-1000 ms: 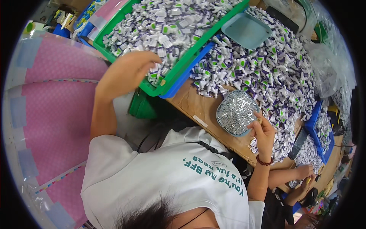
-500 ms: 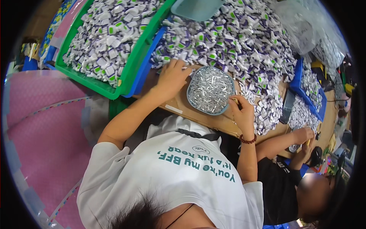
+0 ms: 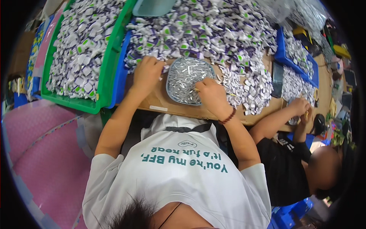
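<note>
A light-blue bowl [image 3: 168, 88] full of short silvery metal pins [image 3: 187, 78] stands on the brown tabletop in front of me. My right hand [image 3: 212, 96] is over the bowl's right side, fingers closed round a slim yellowish tool [image 3: 230, 94], mostly hidden by the hand. Left of the bowl, my left hand [image 3: 148, 72] rests low by the front of a big heap of white, purple and green plastic parts [image 3: 213, 32]. Its fingers are curled in, with a small white part [image 3: 165, 68] at the fingertips.
At the left, a green tray [image 3: 105, 72] full of similar parts sits against a blue one [image 3: 121, 72]. Small white pieces [image 3: 257, 91] lie right of the bowl. Farther right are a blue bin [image 3: 282, 53] and a co-worker's hands [image 3: 301, 108]. A pale-blue container [image 3: 154, 7] lies on the heap.
My right hand has moved from beside the bowl's right rim to over the pins. My left hand stays left of the bowl. The whole view has shifted, with the scene sliding left.
</note>
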`<state>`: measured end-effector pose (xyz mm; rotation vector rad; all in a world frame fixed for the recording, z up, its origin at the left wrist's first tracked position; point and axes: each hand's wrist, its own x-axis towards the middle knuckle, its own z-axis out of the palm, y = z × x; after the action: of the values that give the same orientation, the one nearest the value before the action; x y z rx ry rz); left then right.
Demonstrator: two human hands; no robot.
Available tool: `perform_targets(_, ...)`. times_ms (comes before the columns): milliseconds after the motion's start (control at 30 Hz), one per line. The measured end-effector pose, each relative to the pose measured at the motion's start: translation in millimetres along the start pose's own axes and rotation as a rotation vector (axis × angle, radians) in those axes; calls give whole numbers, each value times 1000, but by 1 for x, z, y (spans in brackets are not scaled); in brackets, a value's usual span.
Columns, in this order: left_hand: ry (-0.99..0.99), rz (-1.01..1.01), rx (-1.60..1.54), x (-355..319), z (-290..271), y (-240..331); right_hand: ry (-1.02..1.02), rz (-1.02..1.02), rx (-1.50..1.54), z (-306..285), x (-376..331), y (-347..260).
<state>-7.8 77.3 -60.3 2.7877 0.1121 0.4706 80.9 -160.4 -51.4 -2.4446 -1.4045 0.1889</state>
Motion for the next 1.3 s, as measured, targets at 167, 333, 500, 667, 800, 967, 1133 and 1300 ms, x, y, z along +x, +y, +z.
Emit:
perform_targets(167, 99, -4, -56, 4, -13, 0, 47, 39, 154, -4, -3, 0)
perform_targets(333, 51, -434, -697, 3, -18, 12, 145, 94, 448, -18, -3, -6)
perform_targets(500, 20, -618, -1808, 10, -43, 5, 115, 347, 944, -26, 0, -9)
perform_targets(667, -107, -809, -2150, 1, -30, -9, 262, 450, 1267, -15, 5, -8)
perform_targets(800, -155, -938, -2141, 4, -29, 38, 222, 465, 1292, -21, 5, -14)
perform_targets(967, -263, -734, -1960, 3, -42, 66, 185, 517, 1353, -29, 2, -20)
perform_targets(1133, -297, -758, -1700, 4, -51, 74, 196, 478, 1496, -35, 1, -27)
perform_targets(1300, -167, -929, -1849, -2, -36, 58, 183, 426, 1385, -40, 3, -38)
